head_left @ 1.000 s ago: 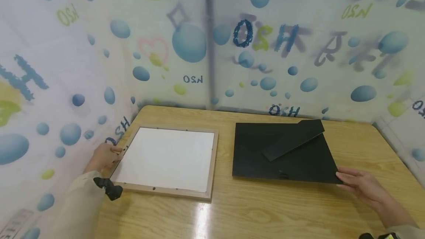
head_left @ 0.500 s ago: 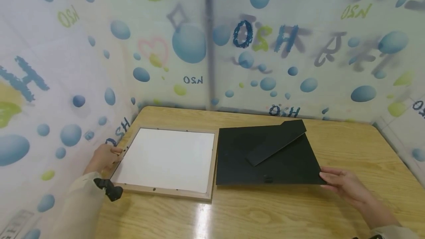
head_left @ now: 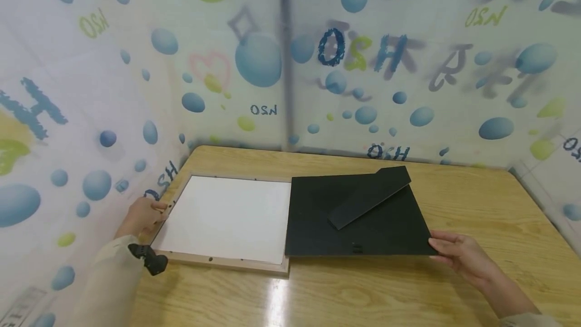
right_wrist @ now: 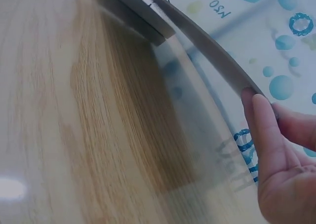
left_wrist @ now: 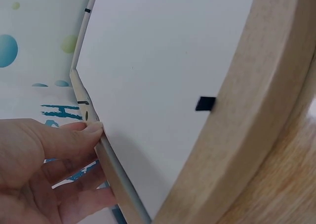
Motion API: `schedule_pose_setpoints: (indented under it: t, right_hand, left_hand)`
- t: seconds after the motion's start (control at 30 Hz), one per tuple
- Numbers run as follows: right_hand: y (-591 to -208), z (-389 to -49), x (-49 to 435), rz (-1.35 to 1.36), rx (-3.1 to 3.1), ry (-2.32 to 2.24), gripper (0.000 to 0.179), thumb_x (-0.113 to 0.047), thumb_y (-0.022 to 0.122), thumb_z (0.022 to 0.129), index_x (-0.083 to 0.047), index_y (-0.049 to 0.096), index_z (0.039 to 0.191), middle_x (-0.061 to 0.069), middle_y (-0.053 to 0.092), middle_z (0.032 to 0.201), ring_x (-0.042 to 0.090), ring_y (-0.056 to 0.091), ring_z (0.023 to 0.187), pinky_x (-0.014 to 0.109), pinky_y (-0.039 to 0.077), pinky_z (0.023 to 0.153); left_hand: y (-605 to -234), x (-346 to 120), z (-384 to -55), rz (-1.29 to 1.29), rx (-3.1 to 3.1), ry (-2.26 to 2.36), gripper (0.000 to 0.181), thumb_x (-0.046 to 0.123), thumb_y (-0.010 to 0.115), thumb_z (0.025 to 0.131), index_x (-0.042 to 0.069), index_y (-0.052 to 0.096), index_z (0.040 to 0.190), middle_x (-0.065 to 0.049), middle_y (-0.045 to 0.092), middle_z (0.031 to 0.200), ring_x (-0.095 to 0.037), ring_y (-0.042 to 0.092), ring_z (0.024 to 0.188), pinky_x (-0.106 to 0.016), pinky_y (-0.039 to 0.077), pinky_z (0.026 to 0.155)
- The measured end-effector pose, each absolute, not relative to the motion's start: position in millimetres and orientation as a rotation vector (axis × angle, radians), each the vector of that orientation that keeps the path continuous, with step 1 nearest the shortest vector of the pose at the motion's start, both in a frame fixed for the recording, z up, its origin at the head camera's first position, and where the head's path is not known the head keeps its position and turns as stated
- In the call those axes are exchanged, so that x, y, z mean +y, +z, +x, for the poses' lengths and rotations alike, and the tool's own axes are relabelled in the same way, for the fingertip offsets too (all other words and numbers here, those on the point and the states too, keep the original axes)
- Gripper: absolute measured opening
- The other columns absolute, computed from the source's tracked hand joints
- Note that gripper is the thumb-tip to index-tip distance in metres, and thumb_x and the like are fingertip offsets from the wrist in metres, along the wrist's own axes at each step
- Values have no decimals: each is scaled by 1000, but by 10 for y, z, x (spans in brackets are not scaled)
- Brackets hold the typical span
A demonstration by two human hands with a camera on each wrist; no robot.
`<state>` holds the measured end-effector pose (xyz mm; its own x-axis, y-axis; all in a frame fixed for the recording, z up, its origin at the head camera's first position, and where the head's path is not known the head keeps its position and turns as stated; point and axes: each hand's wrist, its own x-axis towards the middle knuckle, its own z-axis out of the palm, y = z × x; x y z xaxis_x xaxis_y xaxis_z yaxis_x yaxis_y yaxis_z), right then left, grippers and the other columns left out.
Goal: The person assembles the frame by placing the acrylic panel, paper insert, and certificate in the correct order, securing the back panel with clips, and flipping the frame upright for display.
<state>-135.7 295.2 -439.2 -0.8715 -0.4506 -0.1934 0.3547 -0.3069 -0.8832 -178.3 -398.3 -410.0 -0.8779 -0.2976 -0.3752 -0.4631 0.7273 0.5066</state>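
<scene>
A light-wood picture frame (head_left: 285,246) lies on the table at the left of the head view, a white sheet (head_left: 227,218) filling its inside and small dark tabs along its edges. My left hand (head_left: 142,214) grips its left rail; in the left wrist view, the thumb (left_wrist: 94,127) lies over the rail. My right hand (head_left: 467,256) pinches the near right corner of a black backing board (head_left: 313,216) with a fold-out stand (head_left: 372,198) lying across it. The board's left edge overlaps the frame's right rail. The right wrist view shows the board (right_wrist: 207,46) edge-on, its right side raised over the table.
The wooden table (head_left: 363,291) extends in front of the frame and board and to the right. A patterned curtain (head_left: 386,90) with blue and green drops rises behind the table, and another stretch hangs close along the left side.
My right hand has carried the black backing board leftward, from apart from the picture frame to overlapping its right rail. My left hand has stayed on the frame's left rail.
</scene>
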Motion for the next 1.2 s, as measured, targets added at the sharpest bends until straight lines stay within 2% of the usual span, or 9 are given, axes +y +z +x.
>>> schedule_pose_setpoints:
  t: [0.23, 0.57, 0.73, 0.87, 0.93, 1.03, 1.1, 1.2]
  right_hand:
    - [-4321, -1314, 2922, -159, 1386, -2202, 32, 5, 42, 95, -14, 66, 105, -11, 58, 109, 10, 60, 101, 30, 50, 81]
    - [-4155, -1305, 2486, -71, 1475, -2176, 24, 0, 50, 94, -11, 67, 107, -8, 61, 106, 10, 61, 98, 29, 51, 78]
    - [-4139, -1295, 2264, -85, 1465, -2150, 24, -2, 52, 93, -7, 64, 113, -5, 62, 107, 10, 61, 100, 29, 50, 80]
    - [-4140, -1283, 2085, -63, 1496, -2139, 34, -3, 55, 92, 3, 53, 125, -3, 62, 108, 11, 61, 100, 29, 50, 81]
    - [-4135, -1279, 1980, -41, 1557, -2111, 47, -4, 56, 92, 12, 39, 133, 1, 60, 112, 10, 60, 100, 29, 50, 81]
    - [-4128, -1270, 1818, 13, 1647, -2066, 62, -6, 56, 92, 19, 21, 136, 15, 51, 125, 7, 59, 99, 28, 50, 81]
    - [-4128, -1266, 1715, 42, 1678, -2052, 65, -6, 56, 92, 20, 17, 137, 22, 43, 131, 5, 58, 98, 28, 50, 81]
    - [-4132, -1269, 1592, 69, 1675, -2064, 64, -4, 56, 91, 20, 17, 136, 24, 44, 131, 6, 59, 98, 28, 50, 80]
  left_hand:
    - [-4086, -3956, -1776, -628, 2677, 879, 43, 1, 62, 86, -14, 48, 124, -24, 48, 97, -25, 48, 73, -30, 42, 55]
    - [-4091, -3957, -1761, -646, 2662, 898, 44, 0, 61, 87, -13, 45, 126, -23, 44, 96, -23, 48, 69, -31, 41, 55]
    - [-4086, -3985, -1759, -543, 2703, 869, 43, 2, 61, 86, -14, 47, 123, -27, 50, 99, -22, 50, 68, -31, 43, 55]
    - [-4093, -4012, -1768, -503, 2708, 851, 43, 3, 62, 86, -14, 48, 123, -32, 49, 110, -26, 50, 76, -30, 44, 57]
    - [-4102, -4021, -1771, -512, 2701, 857, 43, 3, 62, 86, -14, 48, 123, -33, 48, 111, -27, 49, 76, -30, 44, 57]
    - [-4107, -4027, -1772, -521, 2693, 873, 43, 3, 61, 86, -14, 47, 124, -32, 48, 110, -26, 49, 75, -31, 44, 57]
    - [-4103, -4023, -1772, -520, 2694, 881, 43, 2, 61, 86, -14, 47, 123, -32, 48, 110, -26, 50, 75, -31, 45, 57]
    - [-4095, -4004, -1773, -502, 2702, 886, 42, 1, 61, 86, -15, 47, 123, -31, 49, 106, -25, 49, 72, -30, 45, 56]
